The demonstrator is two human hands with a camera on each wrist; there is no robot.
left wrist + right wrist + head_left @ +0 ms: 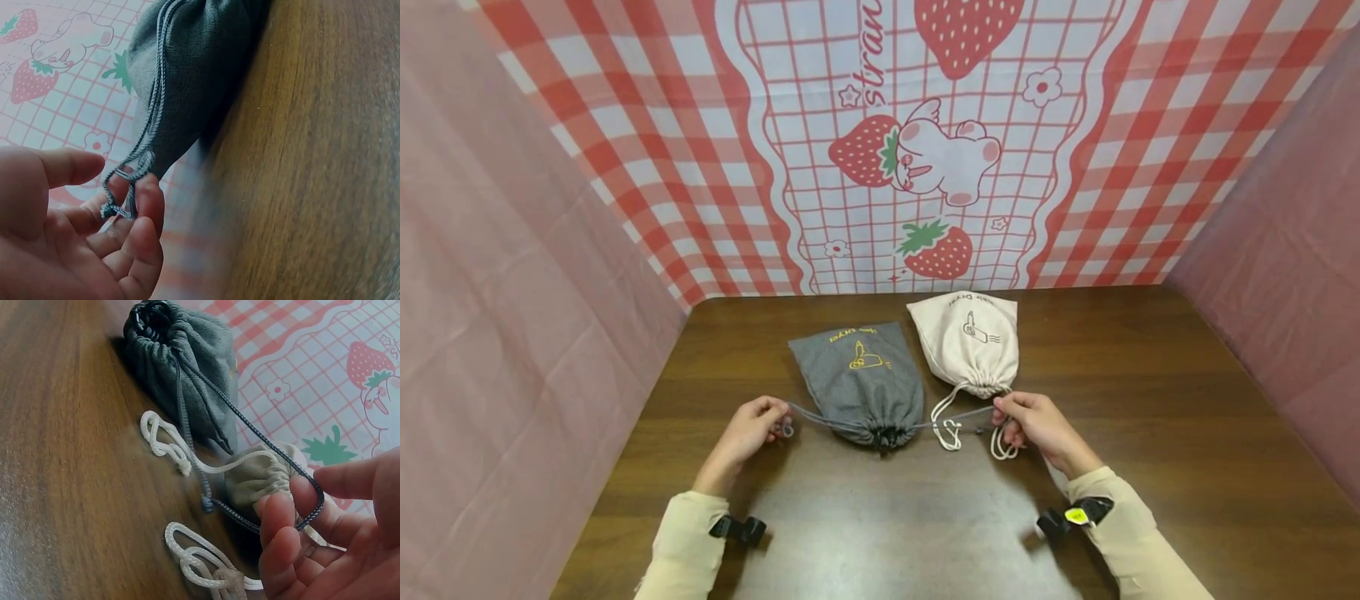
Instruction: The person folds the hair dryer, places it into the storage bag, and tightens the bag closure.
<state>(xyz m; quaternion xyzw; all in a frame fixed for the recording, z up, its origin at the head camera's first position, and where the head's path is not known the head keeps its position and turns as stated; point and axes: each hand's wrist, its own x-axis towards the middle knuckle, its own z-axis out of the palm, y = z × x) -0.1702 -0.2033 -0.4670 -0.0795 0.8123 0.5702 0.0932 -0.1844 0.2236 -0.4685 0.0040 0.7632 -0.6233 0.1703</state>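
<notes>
A grey drawstring bag [868, 379] with a yellow hair dryer print lies on the table, its gathered mouth towards me and partly open, with something dark inside. My left hand [756, 429] holds the knotted end of its left grey drawstring [155, 103] with curled fingers. At the other side, my right hand [1033, 423] has the looped right grey drawstring [250, 422] between thumb and fingers. Both cords stretch out sideways from the mouth. A cream drawstring bag [973, 342] with a dark hair dryer print lies behind my right hand, its mouth drawn in.
White cords [950, 433] of the cream bag trail on the brown wooden table [880, 525], some under my right hand. A strawberry-patterned cloth [955, 167] hangs behind the table. Pink cloth [512, 292] hangs at both sides.
</notes>
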